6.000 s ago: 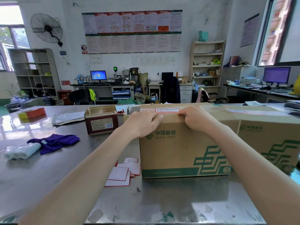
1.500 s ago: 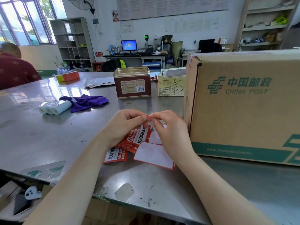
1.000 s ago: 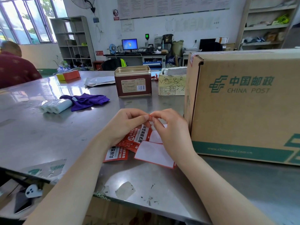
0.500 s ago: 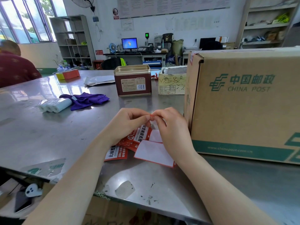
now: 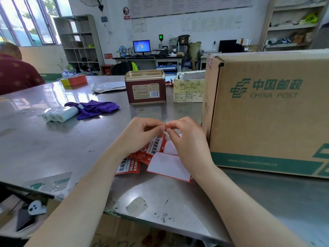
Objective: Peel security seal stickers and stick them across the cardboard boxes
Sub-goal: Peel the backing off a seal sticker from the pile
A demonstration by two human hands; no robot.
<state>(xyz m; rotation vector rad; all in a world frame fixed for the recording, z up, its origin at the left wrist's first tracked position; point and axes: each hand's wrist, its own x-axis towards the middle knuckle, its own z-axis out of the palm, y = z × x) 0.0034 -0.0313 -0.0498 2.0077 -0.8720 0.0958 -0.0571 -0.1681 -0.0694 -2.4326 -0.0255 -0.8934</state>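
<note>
- The left hand (image 5: pixel 140 134) and the right hand (image 5: pixel 188 141) met fingertip to fingertip above the steel desk (image 5: pixel 53 145), both pinching the red corner of one seal sticker (image 5: pixel 157 146) held between them.
- That sticker hung tilted under the hands, its red-and-white printed face turned toward the camera.
- Below it, a loose pile of stickers (image 5: pixel 129 165) lay on the desk, some printed side up; a white-faced sheet (image 5: pixel 168 166) rested at the pile's right edge, partly under the right wrist.
- A cardboard box (image 5: pixel 267 111) printed "CHINA POST" stood just to the right of the hands, with a red-and-white seal (image 5: pixel 211 59) over its upper left corner.
- Farther back stood a brown tin (image 5: pixel 146 88) and a small scribbled carton (image 5: pixel 188 90) beside it.
- To the left lay a purple cloth (image 5: pixel 94 108) touching a pack of white rolls (image 5: pixel 58 114).
- A person in a dark red top (image 5: pixel 17 73) sat at the far left.
</note>
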